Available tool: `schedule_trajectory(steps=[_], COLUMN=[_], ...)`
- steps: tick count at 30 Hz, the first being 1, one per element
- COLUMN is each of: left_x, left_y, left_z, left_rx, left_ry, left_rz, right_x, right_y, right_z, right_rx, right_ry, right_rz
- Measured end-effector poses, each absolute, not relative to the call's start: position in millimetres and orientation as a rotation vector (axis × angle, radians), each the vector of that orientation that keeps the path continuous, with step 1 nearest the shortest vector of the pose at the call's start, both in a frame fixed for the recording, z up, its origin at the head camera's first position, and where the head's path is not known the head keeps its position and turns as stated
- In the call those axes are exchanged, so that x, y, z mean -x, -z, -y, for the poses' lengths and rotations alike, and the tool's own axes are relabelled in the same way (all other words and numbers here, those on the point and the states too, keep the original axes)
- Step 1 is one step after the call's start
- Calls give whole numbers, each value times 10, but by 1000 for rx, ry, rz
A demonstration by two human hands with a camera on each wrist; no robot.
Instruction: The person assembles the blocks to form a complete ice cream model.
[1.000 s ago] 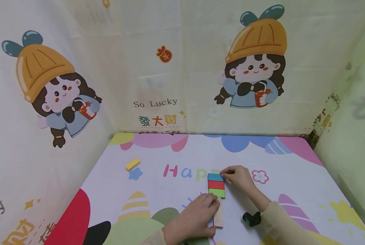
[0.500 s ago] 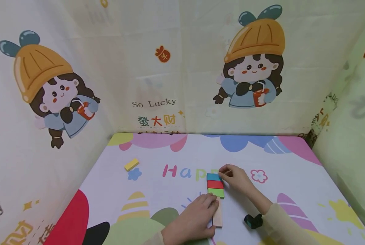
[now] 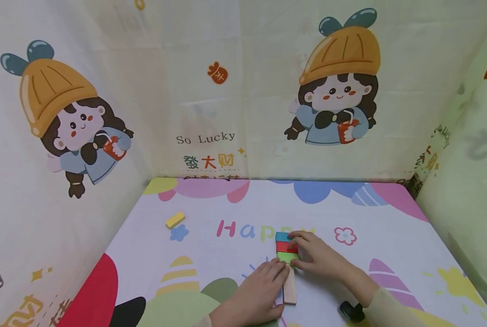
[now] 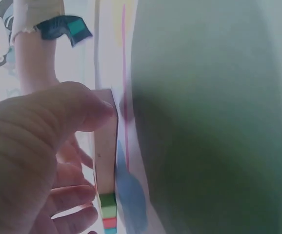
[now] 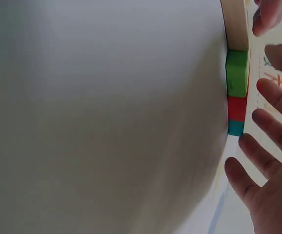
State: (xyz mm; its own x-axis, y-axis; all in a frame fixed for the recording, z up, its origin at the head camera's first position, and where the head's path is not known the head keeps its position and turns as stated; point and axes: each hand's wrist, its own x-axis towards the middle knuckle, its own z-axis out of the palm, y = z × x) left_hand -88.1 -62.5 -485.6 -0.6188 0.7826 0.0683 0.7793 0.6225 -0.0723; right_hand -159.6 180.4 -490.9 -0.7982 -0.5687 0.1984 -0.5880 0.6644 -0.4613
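Blue (image 3: 282, 236), red (image 3: 282, 246) and green (image 3: 285, 257) blocks lie side by side in a row, with a plain wooden block (image 3: 290, 290) running lengthwise from the green one toward the near edge. My left hand (image 3: 253, 290) is on the left of the wooden block, fingertips over its far end. In the left wrist view its thumb (image 4: 94, 109) overlaps the block's near end. From the right, my right hand (image 3: 321, 256) reaches over the coloured blocks. Its fingers (image 5: 277, 129) look spread and nearly straight in the right wrist view, tips close to the row.
A yellow block (image 3: 175, 220) lies apart at the far left of the printed tabletop (image 3: 227, 204). A dark device (image 3: 351, 312) sits at the right wrist. Cloth walls (image 3: 251, 91) with cartoon prints enclose the table.
My right hand has moved down from the blue block's right end, spreading its fingers over the coloured row. My left hand and the blocks stay about where they were.
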Motion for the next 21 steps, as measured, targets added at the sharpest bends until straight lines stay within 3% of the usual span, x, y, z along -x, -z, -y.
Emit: schedule_trajectory(steps=[9, 21], left_x=[996, 1609], left_y=[4832, 4905], left_z=[914, 1814], left_rx=[1224, 1040], left_ry=[-45, 55], left_rz=[2882, 2935], right_x=[1403, 1320], right_y=[4891, 4895], right_z=[-1808, -1819], right_rx=[-1094, -1139], right_ry=[-595, -456], right_rz=[2834, 2848])
